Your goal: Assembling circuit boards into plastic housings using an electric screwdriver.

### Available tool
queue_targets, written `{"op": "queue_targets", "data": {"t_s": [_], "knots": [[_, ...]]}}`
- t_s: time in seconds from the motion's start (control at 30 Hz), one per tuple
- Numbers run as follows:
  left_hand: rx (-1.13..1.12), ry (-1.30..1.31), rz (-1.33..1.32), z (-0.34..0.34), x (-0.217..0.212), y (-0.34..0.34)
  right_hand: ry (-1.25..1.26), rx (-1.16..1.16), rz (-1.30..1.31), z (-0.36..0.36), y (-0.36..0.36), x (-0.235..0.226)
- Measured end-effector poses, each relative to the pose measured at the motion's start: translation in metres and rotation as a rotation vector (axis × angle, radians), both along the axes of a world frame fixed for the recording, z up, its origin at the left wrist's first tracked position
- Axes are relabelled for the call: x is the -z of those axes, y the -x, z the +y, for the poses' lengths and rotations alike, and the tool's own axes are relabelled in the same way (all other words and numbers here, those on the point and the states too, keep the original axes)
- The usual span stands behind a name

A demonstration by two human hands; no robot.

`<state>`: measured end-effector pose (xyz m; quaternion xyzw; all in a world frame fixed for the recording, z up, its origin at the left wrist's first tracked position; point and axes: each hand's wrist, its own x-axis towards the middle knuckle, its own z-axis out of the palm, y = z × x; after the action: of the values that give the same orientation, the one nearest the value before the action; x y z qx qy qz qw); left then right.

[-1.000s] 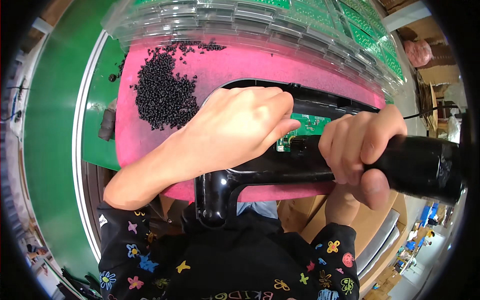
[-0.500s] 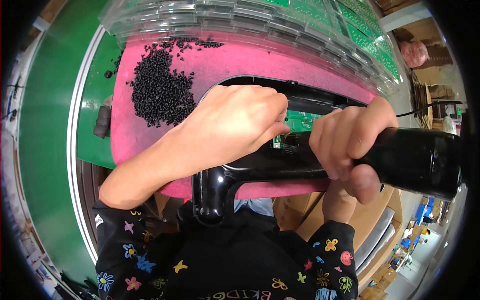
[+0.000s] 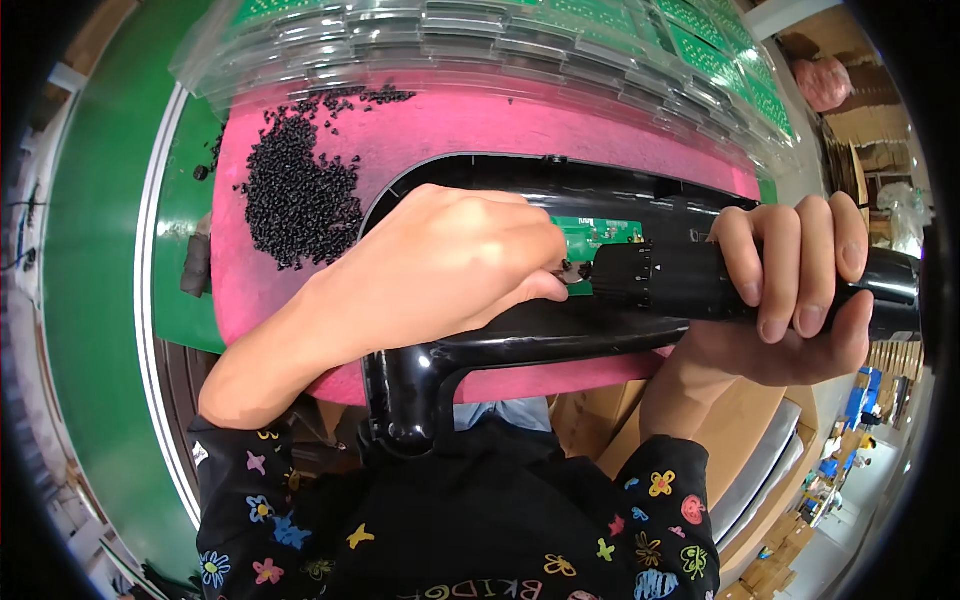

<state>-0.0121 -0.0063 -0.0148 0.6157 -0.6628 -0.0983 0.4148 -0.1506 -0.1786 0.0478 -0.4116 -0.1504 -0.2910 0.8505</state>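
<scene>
screwdriver [image 3: 680, 280], a black electric one, is grasped by the right hand [image 3: 782, 275], with the fingers wrapped over its body and the thumb placed below. it is held almost level, and its nose, which is marked with a white scale, is pointed to the left. a short metal bit [image 3: 578, 273] is seen at this nose, just beside the fingertips of the left hand [image 3: 470, 260]. the left hand is curled, with the thumb brought near to the forefinger; a small dark piece is seen there, but whether it is pinched cannot be told.

below both hands, a black plastic housing [image 3: 510, 340] is laid on a pink mat [image 3: 520, 120], with its hollow side turned up. inside it a green circuit board [image 3: 600, 232] is seen, partly covered by the left hand and by the screwdriver. the rounded arm of the housing is extended past the near edge of the mat, toward the person.

at the left part of the mat, small black screws [image 3: 300, 200] are heaped. behind, clear plastic trays [image 3: 470, 50] are stacked, and more green boards [image 3: 700, 60] are contained in them.
</scene>
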Motion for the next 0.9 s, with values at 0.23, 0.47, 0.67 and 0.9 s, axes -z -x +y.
{"op": "queue_targets", "data": {"t_s": [0.23, 0.47, 0.67, 0.9], "knots": [[0.04, 0.002, 0.1, -0.003, -0.002, 0.001, 0.004, -0.026, -0.027, -0.002, 0.004, -0.005], [0.047, 0.01, 0.117, -0.003, -0.004, 0.0, 0.043, -0.01, 0.097, -0.006, 0.004, -0.003], [0.056, -0.091, 0.088, -0.005, -0.006, 0.002, 0.114, 0.037, 0.105, -0.004, 0.001, 0.005], [0.019, -0.116, 0.004, -0.003, -0.009, 0.003, 0.298, 0.263, 0.289, 0.005, 0.0, 0.001]]}}
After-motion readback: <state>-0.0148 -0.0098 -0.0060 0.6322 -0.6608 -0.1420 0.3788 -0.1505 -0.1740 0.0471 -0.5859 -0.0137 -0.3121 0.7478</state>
